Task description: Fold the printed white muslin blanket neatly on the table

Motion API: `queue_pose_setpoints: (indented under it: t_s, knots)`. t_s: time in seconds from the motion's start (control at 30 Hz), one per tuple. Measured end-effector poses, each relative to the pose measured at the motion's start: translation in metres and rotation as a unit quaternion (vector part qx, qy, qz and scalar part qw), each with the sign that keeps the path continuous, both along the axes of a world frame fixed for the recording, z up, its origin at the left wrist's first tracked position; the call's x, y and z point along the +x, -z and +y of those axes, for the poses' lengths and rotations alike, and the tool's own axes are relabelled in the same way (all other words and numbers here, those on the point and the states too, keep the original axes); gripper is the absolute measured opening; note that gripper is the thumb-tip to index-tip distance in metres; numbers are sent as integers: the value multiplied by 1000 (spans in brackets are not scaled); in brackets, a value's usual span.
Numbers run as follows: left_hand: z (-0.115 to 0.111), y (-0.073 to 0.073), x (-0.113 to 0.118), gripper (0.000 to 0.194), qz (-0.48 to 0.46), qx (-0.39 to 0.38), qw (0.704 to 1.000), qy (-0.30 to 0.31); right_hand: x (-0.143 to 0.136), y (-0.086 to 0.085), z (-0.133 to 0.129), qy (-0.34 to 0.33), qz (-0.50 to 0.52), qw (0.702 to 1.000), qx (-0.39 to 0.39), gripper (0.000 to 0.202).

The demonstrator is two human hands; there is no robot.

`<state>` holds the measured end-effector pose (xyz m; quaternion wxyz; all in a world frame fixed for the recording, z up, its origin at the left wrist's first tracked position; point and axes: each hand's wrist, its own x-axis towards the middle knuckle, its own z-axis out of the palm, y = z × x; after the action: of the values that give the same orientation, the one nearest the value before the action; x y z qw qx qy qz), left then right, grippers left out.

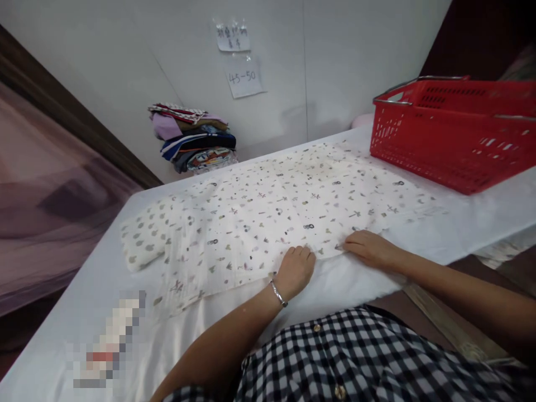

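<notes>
A thin white cloth (268,206) printed with small plants and figures lies spread over the table, with slight wrinkles. My left hand (296,269), with a silver bracelet (278,294) at the wrist, has its fingers curled over the near edge of this cloth. Farther right, my right hand (371,248) pinches the same edge, its fingers close together and the thumb mostly hidden. At the cloth's left end is a folded white fabric (146,237) with larger grey-green prints, partly overlapped by the cloth.
A red plastic basket (435,142) with metal handles stands at the table's right rear. Folded textiles (199,139) are stacked beyond the far edge. A pixelated object (111,343) lies front left on the white table cover (96,285). Paper signs (245,77) hang on the wall.
</notes>
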<state>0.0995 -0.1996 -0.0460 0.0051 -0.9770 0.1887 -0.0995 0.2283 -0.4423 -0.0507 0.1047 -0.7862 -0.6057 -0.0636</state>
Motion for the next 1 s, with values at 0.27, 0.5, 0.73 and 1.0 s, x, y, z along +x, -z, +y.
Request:
queue_pose_setpoints:
  t_s: [0.27, 0.5, 0.73, 1.0]
  knots:
    - [9, -4, 0, 11, 23, -79, 996, -29, 18, 6, -26, 90, -57, 994, 7, 32]
    - [10, 0, 2, 15, 54, -72, 996, -17, 58, 9, -71, 169, -88, 982, 20, 36]
    - [15, -4, 3, 30, 96, -73, 993, -1, 103, 10, -164, 381, 13, 922, 66, 43]
    - [22, 6, 4, 41, 113, -70, 991, 9, 143, -13, -204, 620, 229, 751, -1, 29]
